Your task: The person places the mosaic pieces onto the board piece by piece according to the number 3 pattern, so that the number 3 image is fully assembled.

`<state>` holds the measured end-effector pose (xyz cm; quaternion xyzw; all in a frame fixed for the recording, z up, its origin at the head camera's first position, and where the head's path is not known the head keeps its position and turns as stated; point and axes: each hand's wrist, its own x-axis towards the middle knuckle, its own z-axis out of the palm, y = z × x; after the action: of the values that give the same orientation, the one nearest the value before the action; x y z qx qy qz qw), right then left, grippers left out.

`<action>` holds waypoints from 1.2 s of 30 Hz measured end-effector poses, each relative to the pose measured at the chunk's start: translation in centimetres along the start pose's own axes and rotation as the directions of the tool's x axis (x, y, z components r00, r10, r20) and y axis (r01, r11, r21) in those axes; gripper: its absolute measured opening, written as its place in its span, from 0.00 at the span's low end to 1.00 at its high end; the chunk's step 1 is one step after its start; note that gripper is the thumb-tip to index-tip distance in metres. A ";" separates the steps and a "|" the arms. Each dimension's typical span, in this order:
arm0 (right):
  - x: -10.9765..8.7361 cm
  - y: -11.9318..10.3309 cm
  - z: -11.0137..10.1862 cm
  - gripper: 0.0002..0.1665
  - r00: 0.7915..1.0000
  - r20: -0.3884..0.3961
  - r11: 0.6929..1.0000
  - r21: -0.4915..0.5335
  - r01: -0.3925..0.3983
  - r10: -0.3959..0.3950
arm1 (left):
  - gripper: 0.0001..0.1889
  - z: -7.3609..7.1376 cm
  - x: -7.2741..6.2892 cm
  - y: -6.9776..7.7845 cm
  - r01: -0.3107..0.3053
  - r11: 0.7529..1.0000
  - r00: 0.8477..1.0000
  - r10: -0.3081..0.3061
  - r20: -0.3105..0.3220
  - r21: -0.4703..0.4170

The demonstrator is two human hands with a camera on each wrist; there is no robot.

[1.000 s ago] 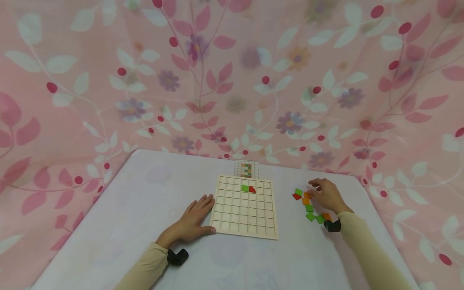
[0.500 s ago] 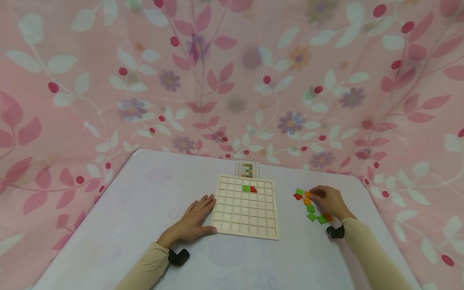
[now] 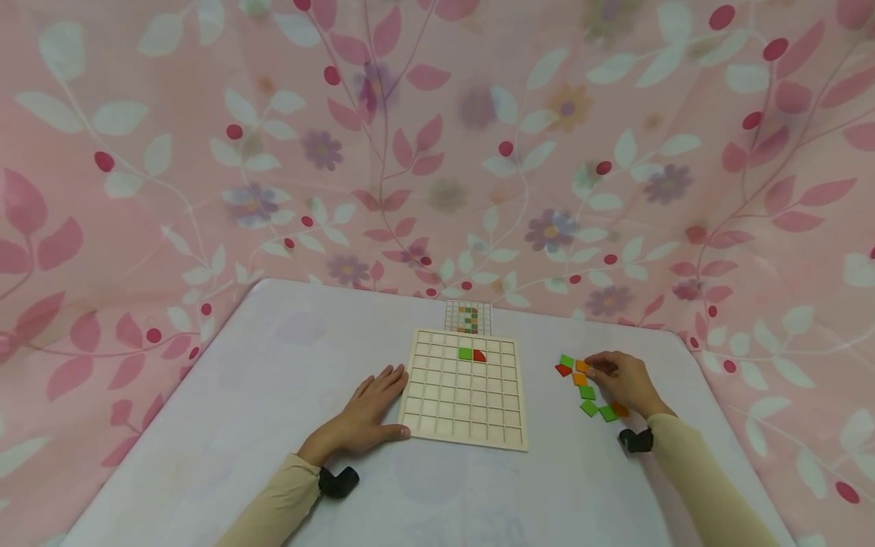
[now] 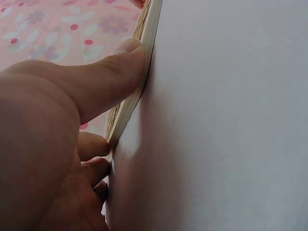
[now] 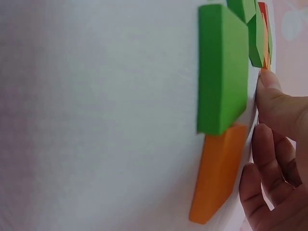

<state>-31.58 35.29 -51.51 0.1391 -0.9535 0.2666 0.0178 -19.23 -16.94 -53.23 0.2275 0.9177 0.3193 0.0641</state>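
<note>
A square wooden grid board (image 3: 463, 391) lies on the table, with a green square tile (image 3: 465, 354) and a red quarter-round tile (image 3: 480, 355) side by side in its upper cells. My left hand (image 3: 365, 414) rests flat at the board's left edge, fingers spread; in the left wrist view the thumb (image 4: 127, 67) presses against the wooden side. At the right, my right hand (image 3: 623, 377) pinches an orange square tile (image 3: 582, 365) between thumb and fingertips, the tile still low among the others. Its remaining fingers curl loosely beneath the palm.
Around the right hand lie loose tiles: a red one (image 3: 563, 370), another orange tile (image 3: 579, 379), several green ones (image 3: 587, 393) and a further orange tile (image 5: 219, 173) near the wrist. Behind the board stands a pattern card (image 3: 468, 317) with a coloured grid. A floral curtain (image 3: 437, 152) hangs behind the table.
My right hand has come down from above the tiles, and its fingertips have closed at the upper orange tile. The left hand and the board stay in place.
</note>
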 end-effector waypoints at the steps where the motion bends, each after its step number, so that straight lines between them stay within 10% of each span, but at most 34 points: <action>1: 0.0 -0.1 0.0 0.15 1.000 -0.006 1.000 -0.005 0.008 -0.008 | 0.50 0.0 0.0 0.0 -0.003 1.000 1.000 0.003 0.000 0.000; 17: 0.2 -1.2 0.9 0.14 0.997 0.070 0.988 -0.146 0.041 -0.031 | 0.52 0.0 0.0 0.0 0.019 1.000 1.000 -0.019 0.014 0.003; 36: 0.9 -4.5 1.2 0.17 0.997 0.070 0.997 -0.069 0.022 -0.018 | 0.51 -0.1 -0.2 0.0 -0.015 1.000 1.000 0.015 0.003 -0.010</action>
<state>-31.15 30.77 -50.18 0.1571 -0.9609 0.2277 -0.0079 -19.07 -17.13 -53.19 0.2346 0.9142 0.3240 0.0643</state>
